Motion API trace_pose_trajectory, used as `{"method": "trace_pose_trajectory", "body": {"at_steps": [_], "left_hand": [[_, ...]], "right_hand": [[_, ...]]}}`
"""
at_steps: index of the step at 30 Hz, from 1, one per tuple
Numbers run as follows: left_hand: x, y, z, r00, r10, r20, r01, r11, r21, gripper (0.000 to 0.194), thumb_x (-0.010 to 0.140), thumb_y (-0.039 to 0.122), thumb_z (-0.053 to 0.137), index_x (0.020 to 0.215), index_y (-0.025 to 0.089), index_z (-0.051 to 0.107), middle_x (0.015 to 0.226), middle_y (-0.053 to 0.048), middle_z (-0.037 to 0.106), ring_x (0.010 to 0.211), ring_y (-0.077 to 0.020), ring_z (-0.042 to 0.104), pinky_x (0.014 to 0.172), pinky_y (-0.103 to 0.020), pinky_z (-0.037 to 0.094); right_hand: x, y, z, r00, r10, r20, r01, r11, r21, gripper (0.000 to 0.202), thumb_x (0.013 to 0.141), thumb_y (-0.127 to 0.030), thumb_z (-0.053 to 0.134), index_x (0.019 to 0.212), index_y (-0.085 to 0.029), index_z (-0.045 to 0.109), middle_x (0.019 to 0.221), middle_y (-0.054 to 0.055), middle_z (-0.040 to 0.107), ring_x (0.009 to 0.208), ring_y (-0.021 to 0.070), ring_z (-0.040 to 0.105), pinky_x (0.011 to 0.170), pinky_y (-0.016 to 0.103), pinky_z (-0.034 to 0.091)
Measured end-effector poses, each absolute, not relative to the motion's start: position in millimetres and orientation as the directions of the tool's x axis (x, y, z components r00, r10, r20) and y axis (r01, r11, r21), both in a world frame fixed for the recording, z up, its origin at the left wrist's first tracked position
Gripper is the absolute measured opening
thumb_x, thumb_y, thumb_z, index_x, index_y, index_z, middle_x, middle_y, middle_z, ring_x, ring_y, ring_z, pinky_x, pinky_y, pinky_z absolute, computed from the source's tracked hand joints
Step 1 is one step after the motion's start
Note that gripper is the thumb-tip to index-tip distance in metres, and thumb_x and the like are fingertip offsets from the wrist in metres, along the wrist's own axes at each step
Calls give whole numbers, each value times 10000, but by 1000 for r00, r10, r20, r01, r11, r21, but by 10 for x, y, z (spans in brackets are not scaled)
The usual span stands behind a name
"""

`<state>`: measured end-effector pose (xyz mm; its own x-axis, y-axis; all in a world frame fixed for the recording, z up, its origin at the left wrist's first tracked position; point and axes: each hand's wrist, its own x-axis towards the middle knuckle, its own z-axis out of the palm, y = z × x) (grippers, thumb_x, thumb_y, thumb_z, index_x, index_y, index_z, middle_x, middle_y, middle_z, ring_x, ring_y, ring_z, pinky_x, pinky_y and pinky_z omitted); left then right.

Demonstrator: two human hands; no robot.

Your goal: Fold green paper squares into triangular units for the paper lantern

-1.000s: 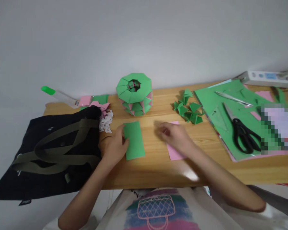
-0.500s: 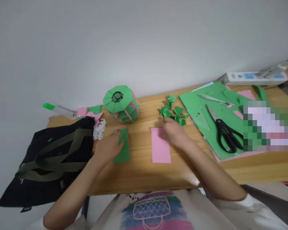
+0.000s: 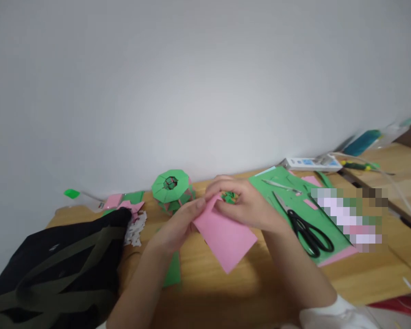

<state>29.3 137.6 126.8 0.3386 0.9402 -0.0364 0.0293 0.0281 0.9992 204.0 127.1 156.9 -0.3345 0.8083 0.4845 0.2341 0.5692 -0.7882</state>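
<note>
A pink sheet of paper (image 3: 226, 240) is held up above the table, tilted with one corner pointing down. My left hand (image 3: 180, 224) pinches its upper left edge. My right hand (image 3: 241, 201) grips the top of the sheet between thumb and curled fingers. Beneath my left forearm lies a green sheet of paper (image 3: 173, 272), partly covered. Behind the hands stands a round green and pink folded-paper model (image 3: 171, 187) with a hole in its top. Small green folded pieces (image 3: 229, 197) show through the gap in my right hand.
Black-handled scissors (image 3: 308, 233) lie on large green sheets (image 3: 277, 183) at the right. A power strip (image 3: 311, 163) sits by the wall. On the left are a black bag (image 3: 71, 256), white paper scraps (image 3: 136, 230) and pink folded pieces (image 3: 132, 208).
The pink sheet has been lifted off the table and is now in both hands. My left hand has left the green sheet and moved right. The camera view has tilted up.
</note>
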Motion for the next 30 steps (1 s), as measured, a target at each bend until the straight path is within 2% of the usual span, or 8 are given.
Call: {"method": "trace_pose_trajectory", "body": {"at_steps": [5,9,12,17,20,24,27,30], "left_hand": [[254,1387,1358,524,850,-53,-156,157,975,420,781,471,667,1093,190,679,895,-75,703,816,-213,650,642,-275,520],[165,1396,1398,320,947,-24,-241,106,965,583,711,351,747,1240,193,558,1029,-79,691,883,-202,641,671,-246,510],[126,1378,1396,163,987,10,-214,26,977,670,665,299,779,1269,205,504,1000,-56,696,820,-175,638,668,-247,516],[125,1302,1417,45,993,111,-109,-105,988,708,649,210,774,1287,273,476,1031,-27,687,845,-172,640,727,-271,534],[117,1285,1414,24,989,144,-61,-143,988,637,673,205,754,1258,286,515,1112,-42,664,939,-203,640,776,-307,546],[42,1334,1382,125,982,143,-57,-137,989,556,641,215,777,1168,269,608,1206,-60,640,1089,-269,603,833,-361,552],[-25,1364,1390,229,970,78,-107,-54,993,550,628,236,787,1157,257,637,1223,-60,644,1087,-282,611,784,-342,571],[-58,1360,1421,277,961,28,-245,43,968,543,705,330,727,1224,250,590,1259,-94,618,851,-235,684,531,-265,544]], "right_hand": [[1921,1244,1573,-143,793,592,265,608,-749,286,828,-126,562,1072,-252,640,1101,39,660,1059,171,596,923,351,469],[1884,1184,1503,137,902,410,180,384,-905,226,916,-351,520,1095,-254,618,1031,35,680,928,149,634,844,314,497],[1837,1151,1463,91,946,312,117,301,-947,277,895,-440,543,1068,-238,619,886,22,683,794,138,638,739,287,513],[1726,1120,1457,30,952,306,154,298,-942,310,838,-388,641,1103,-243,574,848,18,670,762,148,639,683,287,524],[1719,1092,1486,-28,881,472,381,446,-810,393,854,-288,620,1232,-290,517,1057,61,643,964,192,629,774,331,540],[1794,1057,1528,-345,737,581,646,636,-423,557,825,-146,581,1326,-367,480,1474,59,387,1366,286,358,1058,496,384],[1833,1072,1515,-423,707,567,689,658,-306,449,843,-111,556,1219,-352,595,1376,38,536,1303,266,450,1035,493,396],[1820,1104,1466,-320,724,611,626,646,-437,298,876,-147,565,1091,-317,680,1068,33,719,1021,213,639,877,409,500]]}}
